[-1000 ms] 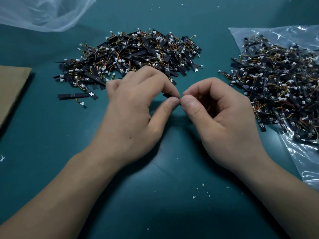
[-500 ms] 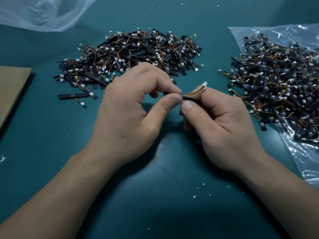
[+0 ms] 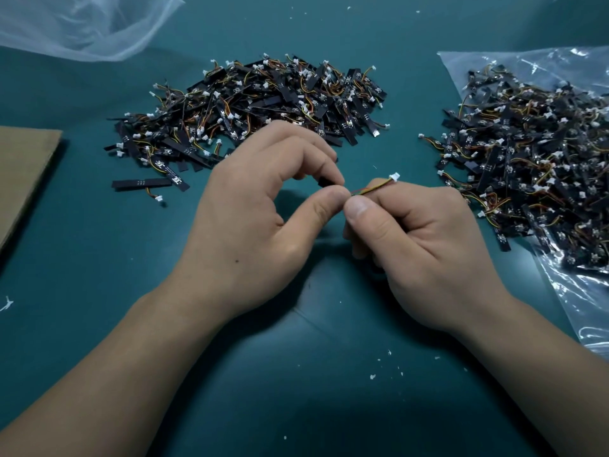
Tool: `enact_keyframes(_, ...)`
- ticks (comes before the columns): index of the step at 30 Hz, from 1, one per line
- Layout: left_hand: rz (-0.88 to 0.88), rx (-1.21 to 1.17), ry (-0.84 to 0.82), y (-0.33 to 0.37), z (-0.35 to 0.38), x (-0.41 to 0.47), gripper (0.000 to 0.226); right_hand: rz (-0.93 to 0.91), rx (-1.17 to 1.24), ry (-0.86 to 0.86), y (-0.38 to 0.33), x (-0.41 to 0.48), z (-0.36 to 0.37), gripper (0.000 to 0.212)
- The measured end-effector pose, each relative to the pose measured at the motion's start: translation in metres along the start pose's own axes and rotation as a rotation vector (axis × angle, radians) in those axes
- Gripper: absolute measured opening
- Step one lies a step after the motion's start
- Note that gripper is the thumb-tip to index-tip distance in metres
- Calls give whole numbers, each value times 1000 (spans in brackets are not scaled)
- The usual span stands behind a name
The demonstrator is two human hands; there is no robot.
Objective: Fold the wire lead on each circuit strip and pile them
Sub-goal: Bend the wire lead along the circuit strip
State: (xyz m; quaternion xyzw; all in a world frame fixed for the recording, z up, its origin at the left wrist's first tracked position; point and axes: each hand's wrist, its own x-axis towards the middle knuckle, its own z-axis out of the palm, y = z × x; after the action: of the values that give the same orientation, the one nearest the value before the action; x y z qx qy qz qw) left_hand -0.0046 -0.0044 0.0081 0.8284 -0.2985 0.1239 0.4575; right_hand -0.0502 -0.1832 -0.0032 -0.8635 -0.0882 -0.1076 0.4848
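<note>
The fingers (image 3: 329,196) of the left hand (image 3: 257,219) are curled. Thumb and forefinger pinch one end of a circuit strip (image 3: 324,181), a thin, flat, matt black piece largely hidden behind the fingertips. The right hand (image 3: 428,245) is curled likewise. Its thumb and forefinger pinch the wire lead (image 3: 370,189), a short bundle of red, yellow and green strands. The lead runs right across the forefinger and ends in a small white plastic plug (image 3: 394,176). The two thumb tips touch. The strip is held above the middle of the worktop (image 3: 296,397), a smooth teal sheet with a shallow crease and scattered white crumbs (image 3: 372,377).

Far of the hands lies a broad, tangled pile (image 3: 263,100) of the same black strips with coloured leads and white plugs. One strip (image 3: 145,183) lies flat at its near left edge. To the right, a second heap (image 3: 543,166) rests on a glossy, crinkled clear plastic bag (image 3: 580,301). A flat brown cardboard sheet (image 3: 23,173) lies at the left edge. A cloudy, thin plastic bag (image 3: 82,28) lies at far left.
</note>
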Motion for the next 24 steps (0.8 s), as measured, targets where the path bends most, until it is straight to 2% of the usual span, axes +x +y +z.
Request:
enact_keyframes(6, 12, 56, 7, 1, 1, -1, 8, -15, -9, 11, 1, 0, 0, 44)
enact_keyframes(12, -19, 16, -32, 1, 0, -1, 7, -49, -50, -28, 0, 0, -1, 47)
enact_keyframes(20, -28, -28, -46, 2, -2, 0, 8, -1, 6, -15, 0, 0, -1, 38)
enact_keyframes(24, -32, -58, -67, 2, -2, 1, 7, -6, 26, -29, 0, 0, -2, 41)
